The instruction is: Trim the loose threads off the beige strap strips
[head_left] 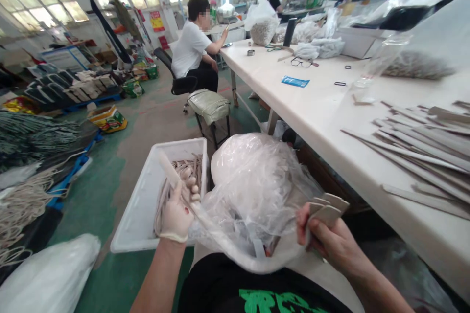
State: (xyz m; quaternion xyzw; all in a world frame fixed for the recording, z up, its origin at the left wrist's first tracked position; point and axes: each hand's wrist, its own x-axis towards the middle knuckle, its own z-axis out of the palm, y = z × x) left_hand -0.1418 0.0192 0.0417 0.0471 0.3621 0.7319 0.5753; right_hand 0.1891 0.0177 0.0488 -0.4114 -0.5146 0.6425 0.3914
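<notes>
My left hand (175, 212), in a whitish glove with a small reddish spot, is closed around a pale strap (229, 249). One blurred end of the strap sticks up past my thumb; the rest curves across my lap toward my right hand. My bare right hand (328, 239) grips several flat beige strips (326, 210), their ends fanned out above the fingers. Below my left hand stands a white plastic bin (135, 195) with grey-beige straps (196, 166) inside. Between my hands bulges a clear plastic bag (253, 181) with whitish contents.
On the right, a long white table (319, 102) carries a pile of beige strips (422, 142), glasses (301, 62) and a blue packet (295, 81). A padded stool (209, 106) and a seated person (191, 49) are ahead. A white sack (55, 274) lies at lower left.
</notes>
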